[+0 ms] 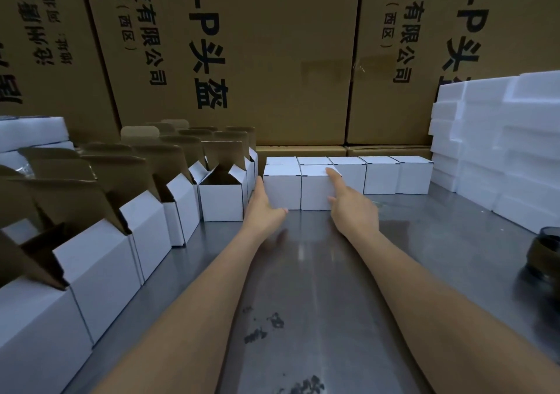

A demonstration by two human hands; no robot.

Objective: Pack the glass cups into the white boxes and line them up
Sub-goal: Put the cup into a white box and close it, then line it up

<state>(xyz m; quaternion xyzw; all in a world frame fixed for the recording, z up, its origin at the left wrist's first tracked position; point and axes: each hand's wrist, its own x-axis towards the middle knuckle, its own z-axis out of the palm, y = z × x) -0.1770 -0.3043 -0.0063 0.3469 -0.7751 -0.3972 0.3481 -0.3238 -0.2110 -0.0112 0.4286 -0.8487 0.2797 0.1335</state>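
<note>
Open empty boxes [222, 201] wait far left. My left hand [265, 204], fingers straight, presses the left side of two closed front boxes [298, 189]; right hand [348, 202], fingers extended, touches their right edge. Squaring-up step. Next: fetch the dark glass cup [545, 254] far right.

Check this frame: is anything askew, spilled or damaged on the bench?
Nothing looks damaged or spilled. Two closed white boxes stand forward of the back row, pressed between the open left hand and right hand. Dark smudges mark the metal table.
</note>
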